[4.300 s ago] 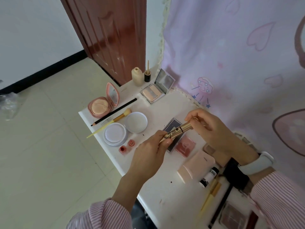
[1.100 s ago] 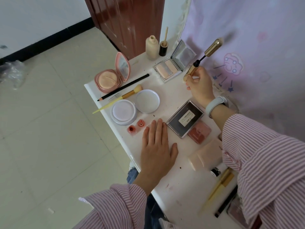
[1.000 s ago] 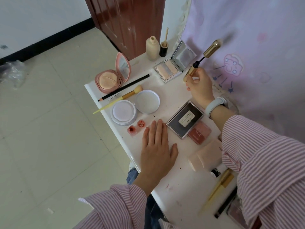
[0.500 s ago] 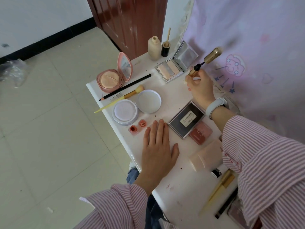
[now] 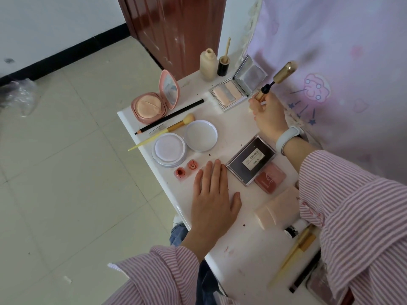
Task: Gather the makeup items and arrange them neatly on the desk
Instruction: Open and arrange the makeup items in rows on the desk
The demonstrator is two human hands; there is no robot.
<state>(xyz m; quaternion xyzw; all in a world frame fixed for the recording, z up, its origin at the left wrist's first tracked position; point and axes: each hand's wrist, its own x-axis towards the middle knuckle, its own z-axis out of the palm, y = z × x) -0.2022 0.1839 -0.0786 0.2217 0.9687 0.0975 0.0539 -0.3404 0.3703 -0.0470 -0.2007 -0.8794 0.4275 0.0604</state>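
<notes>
Mascara tube (image 5: 261, 95), gold and slim, stands pinched in the right hand (image 5: 269, 116) at the far right of the worktop (image 5: 240, 258), just beside the open highlighter palette (image 5: 230, 94). Its wand cap (image 5: 285, 72) sticks out at a tilt, the dark neck exposed, so the cap looks only part-seated. The right hand's grip is curled round the tube's lower end; whether the base touches the worktop I cannot tell. The left hand (image 5: 212, 194) lies flat on the near part of the worktop, fingers straight and together, holding nothing, its fingertips just beside the dark rectangular compact (image 5: 251, 160) and near the two small red lip pots (image 5: 187, 169).

Likely trouble starts with that loose cap. If the tube is let go standing, the tilted, top-heavy wand could tip it over, and it would probably fall onto the palette's open pans or roll to the curtain (image 5: 330, 62) side and off the edge. An exposed wand may also smear the white surface or the fabric. The striped right sleeve (image 5: 352, 205) hangs low over the pink tube (image 5: 277, 208) and blush (image 5: 269, 177), so drawing the arm back carelessly could drag those out of line.
</notes>
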